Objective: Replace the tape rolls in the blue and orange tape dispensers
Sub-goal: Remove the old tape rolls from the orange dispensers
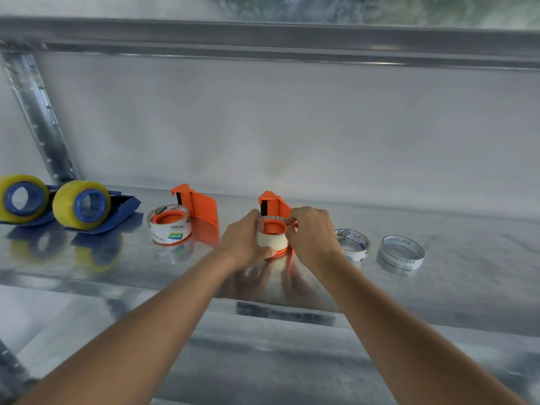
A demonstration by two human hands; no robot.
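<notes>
Light: bright, soft, even daylight tone.
Glare: metal shelf (438, 235) mirrors everything standing on it.
Blur: top edge smeared, foreground soft.
Distortion: wide-angle bending at the edges.

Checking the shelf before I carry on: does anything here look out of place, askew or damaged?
Nothing looks damaged or spilled. Two nearly empty clear tape rings lie loose on the shiny metal shelf at right, probably used-up rolls. Both hands grip the white tape roll on the nearer orange dispenser.
</notes>
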